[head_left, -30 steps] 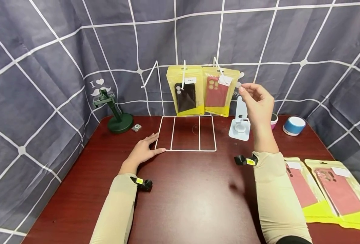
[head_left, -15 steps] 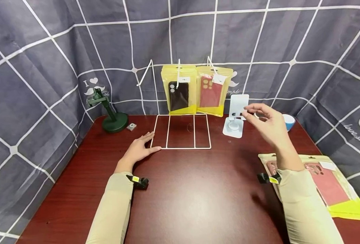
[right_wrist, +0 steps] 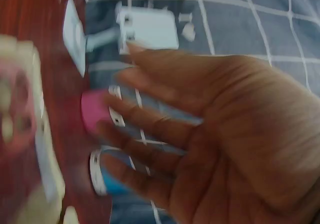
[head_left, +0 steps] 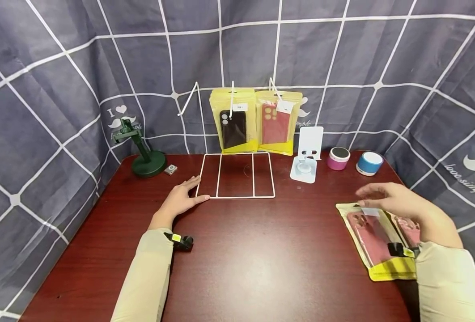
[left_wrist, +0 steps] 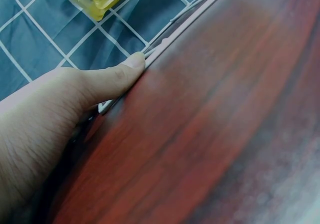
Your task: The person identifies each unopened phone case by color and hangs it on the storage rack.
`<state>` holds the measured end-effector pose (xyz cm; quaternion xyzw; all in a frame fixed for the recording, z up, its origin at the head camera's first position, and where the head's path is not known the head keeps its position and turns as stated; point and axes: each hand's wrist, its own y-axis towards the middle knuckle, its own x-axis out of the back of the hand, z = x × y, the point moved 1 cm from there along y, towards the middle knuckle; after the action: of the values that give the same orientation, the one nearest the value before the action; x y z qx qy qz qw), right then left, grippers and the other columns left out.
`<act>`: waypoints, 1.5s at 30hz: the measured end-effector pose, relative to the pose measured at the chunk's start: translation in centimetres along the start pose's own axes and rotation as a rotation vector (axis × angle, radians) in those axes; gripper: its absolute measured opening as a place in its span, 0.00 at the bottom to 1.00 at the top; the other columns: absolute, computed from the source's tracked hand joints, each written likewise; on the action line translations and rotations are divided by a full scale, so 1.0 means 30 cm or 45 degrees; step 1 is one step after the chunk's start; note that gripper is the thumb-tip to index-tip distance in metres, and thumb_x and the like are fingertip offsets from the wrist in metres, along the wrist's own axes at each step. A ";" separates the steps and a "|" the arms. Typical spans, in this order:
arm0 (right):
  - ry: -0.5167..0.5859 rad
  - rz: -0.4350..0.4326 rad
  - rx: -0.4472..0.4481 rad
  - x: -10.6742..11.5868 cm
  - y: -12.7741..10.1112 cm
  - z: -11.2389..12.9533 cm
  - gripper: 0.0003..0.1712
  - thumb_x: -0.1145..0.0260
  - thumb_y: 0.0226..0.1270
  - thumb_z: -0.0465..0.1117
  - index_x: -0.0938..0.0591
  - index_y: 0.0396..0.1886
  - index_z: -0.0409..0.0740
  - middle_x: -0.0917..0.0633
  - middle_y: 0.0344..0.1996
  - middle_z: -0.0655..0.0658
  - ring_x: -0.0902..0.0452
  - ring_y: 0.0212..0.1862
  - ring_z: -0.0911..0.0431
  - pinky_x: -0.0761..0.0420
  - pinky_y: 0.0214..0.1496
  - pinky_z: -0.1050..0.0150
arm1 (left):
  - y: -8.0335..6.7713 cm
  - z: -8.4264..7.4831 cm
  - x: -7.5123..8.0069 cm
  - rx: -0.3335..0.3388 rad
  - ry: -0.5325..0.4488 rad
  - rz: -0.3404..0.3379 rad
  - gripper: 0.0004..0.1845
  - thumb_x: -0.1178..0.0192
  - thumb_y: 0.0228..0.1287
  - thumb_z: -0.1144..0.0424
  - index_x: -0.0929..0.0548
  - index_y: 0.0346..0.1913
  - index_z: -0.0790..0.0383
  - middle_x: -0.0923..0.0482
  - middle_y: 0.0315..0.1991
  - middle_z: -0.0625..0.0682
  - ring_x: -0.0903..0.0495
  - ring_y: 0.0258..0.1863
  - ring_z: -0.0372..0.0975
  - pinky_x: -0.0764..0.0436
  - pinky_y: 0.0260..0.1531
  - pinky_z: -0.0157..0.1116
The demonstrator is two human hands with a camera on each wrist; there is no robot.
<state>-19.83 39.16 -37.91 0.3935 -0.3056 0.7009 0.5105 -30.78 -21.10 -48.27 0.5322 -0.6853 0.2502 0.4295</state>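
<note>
My left hand point(head_left: 180, 199) rests at the left front corner of a white wire rack point(head_left: 237, 197), its thumb along the front bar, as the left wrist view also shows. Two yellow bags hang from the rack's hooks: one with a black phone case point(head_left: 233, 129), the other with a pink phone case point(head_left: 275, 124). At the right, my right hand point(head_left: 402, 203) hovers over the bagged pink phone case point(head_left: 368, 237) lying on the table. Its fingers are loosely bent and hold nothing; in the right wrist view they are spread and blurred. A second bagged pink case point(head_left: 407, 229) is partly hidden by the arm.
Behind the rack hangs a dark grid curtain point(head_left: 245, 53). A green phone stand point(head_left: 146, 163) and a small silver clip device point(head_left: 171, 169) stand at the left. Right of the rack are a white phone stand point(head_left: 303, 170), a pink speaker point(head_left: 337, 160) and a blue speaker point(head_left: 369, 164).
My right hand has moved from beside the hanging pink case down and right, over the bags on the table. The left hand stays at the rack's corner. The view has shifted slightly.
</note>
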 end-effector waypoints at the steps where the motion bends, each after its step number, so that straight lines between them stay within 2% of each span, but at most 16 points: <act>1: -0.019 0.049 -0.006 -0.003 -0.003 -0.026 0.19 0.28 0.66 0.47 0.15 0.53 0.44 0.13 0.48 0.45 0.19 0.45 0.58 0.21 0.43 0.65 | -0.002 -0.001 0.001 0.004 -0.001 0.003 0.49 0.37 0.57 0.28 0.33 0.76 0.52 0.39 0.77 0.52 0.42 0.76 0.53 0.40 0.72 0.55; 4: -0.041 0.157 -0.049 -0.020 0.000 -0.089 0.25 0.25 0.60 0.45 0.17 0.52 0.35 0.14 0.47 0.40 0.20 0.46 0.51 0.20 0.44 0.60 | -0.004 0.001 0.003 0.012 0.010 0.011 0.50 0.39 0.57 0.26 0.33 0.77 0.51 0.40 0.77 0.51 0.42 0.76 0.52 0.40 0.72 0.55; 8: -0.079 0.203 -0.098 -0.042 0.009 -0.135 0.30 0.21 0.54 0.48 0.18 0.50 0.31 0.16 0.44 0.39 0.22 0.46 0.46 0.20 0.46 0.52 | -0.002 0.001 0.003 0.010 0.017 0.018 0.51 0.41 0.56 0.24 0.34 0.77 0.50 0.40 0.77 0.51 0.42 0.76 0.51 0.41 0.72 0.54; 13: -0.103 0.180 -0.102 -0.069 0.030 -0.133 0.27 0.21 0.55 0.48 0.19 0.45 0.33 0.16 0.40 0.42 0.22 0.44 0.48 0.21 0.46 0.51 | 0.000 -0.002 0.002 0.009 0.012 0.021 0.51 0.40 0.56 0.24 0.34 0.77 0.49 0.41 0.77 0.51 0.43 0.76 0.52 0.41 0.72 0.54; 16: -0.099 0.149 -0.058 -0.091 0.054 -0.109 0.27 0.21 0.54 0.49 0.19 0.44 0.35 0.16 0.39 0.43 0.22 0.42 0.49 0.21 0.46 0.52 | -0.001 -0.001 -0.001 0.016 0.009 0.022 0.51 0.40 0.56 0.25 0.35 0.77 0.49 0.41 0.77 0.51 0.43 0.76 0.52 0.41 0.72 0.55; 20: -0.088 0.100 -0.034 -0.107 0.073 -0.070 0.33 0.20 0.53 0.51 0.21 0.47 0.29 0.16 0.40 0.38 0.21 0.43 0.46 0.21 0.49 0.48 | -0.002 0.002 -0.006 0.013 0.006 0.019 0.50 0.40 0.56 0.25 0.34 0.77 0.50 0.41 0.77 0.51 0.43 0.76 0.52 0.41 0.72 0.55; 23: -0.111 0.106 -0.136 -0.103 0.066 -0.054 0.40 0.21 0.54 0.55 0.23 0.49 0.23 0.17 0.38 0.36 0.20 0.40 0.45 0.20 0.46 0.48 | 0.000 0.002 -0.006 0.000 0.010 0.015 0.51 0.40 0.56 0.25 0.34 0.77 0.51 0.40 0.77 0.52 0.42 0.76 0.52 0.41 0.72 0.55; 26: -0.104 0.161 -0.275 -0.099 0.055 -0.050 0.38 0.23 0.55 0.60 0.22 0.41 0.27 0.18 0.29 0.42 0.20 0.32 0.50 0.20 0.36 0.54 | 0.002 0.002 -0.004 -0.009 0.007 0.008 0.51 0.40 0.56 0.25 0.33 0.76 0.52 0.40 0.77 0.52 0.42 0.76 0.53 0.40 0.72 0.55; 29: -0.048 0.208 -0.337 -0.104 0.054 -0.044 0.30 0.24 0.56 0.59 0.19 0.31 0.34 0.21 0.23 0.49 0.21 0.27 0.54 0.21 0.30 0.60 | 0.003 0.004 -0.001 -0.010 0.005 0.003 0.51 0.40 0.55 0.25 0.33 0.76 0.52 0.39 0.77 0.52 0.42 0.76 0.52 0.40 0.71 0.55; 31: -0.019 0.220 -0.328 -0.111 0.058 -0.037 0.26 0.25 0.58 0.58 0.18 0.27 0.38 0.21 0.23 0.51 0.21 0.28 0.55 0.19 0.30 0.62 | 0.003 0.003 0.001 -0.010 0.005 0.005 0.51 0.40 0.55 0.24 0.33 0.76 0.52 0.39 0.77 0.52 0.42 0.76 0.51 0.40 0.71 0.55; 36: 0.074 0.205 -0.240 -0.138 0.083 -0.017 0.20 0.26 0.62 0.53 0.15 0.28 0.39 0.20 0.24 0.50 0.25 0.31 0.56 0.23 0.31 0.63 | -0.001 -0.001 0.005 0.002 0.003 0.018 0.52 0.40 0.55 0.24 0.33 0.77 0.52 0.40 0.77 0.51 0.42 0.76 0.52 0.41 0.72 0.54; 40: 0.182 0.211 -0.215 -0.154 0.099 -0.011 0.15 0.29 0.66 0.48 0.15 0.33 0.39 0.19 0.28 0.49 0.27 0.34 0.54 0.27 0.32 0.64 | -0.003 -0.005 0.007 0.009 0.007 0.019 0.50 0.39 0.56 0.26 0.34 0.77 0.51 0.40 0.77 0.52 0.43 0.76 0.52 0.41 0.72 0.54; 45: 0.467 0.211 -0.223 -0.159 0.099 -0.010 0.15 0.33 0.70 0.41 0.19 0.44 0.31 0.17 0.35 0.43 0.23 0.36 0.55 0.22 0.37 0.65 | -0.001 -0.007 0.007 0.005 0.016 0.021 0.50 0.39 0.57 0.26 0.34 0.77 0.52 0.40 0.77 0.52 0.43 0.76 0.51 0.41 0.72 0.54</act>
<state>-21.93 36.27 -42.25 0.1871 -0.2987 0.7710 0.5303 -30.69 -21.05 -47.99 0.5256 -0.6866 0.2585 0.4307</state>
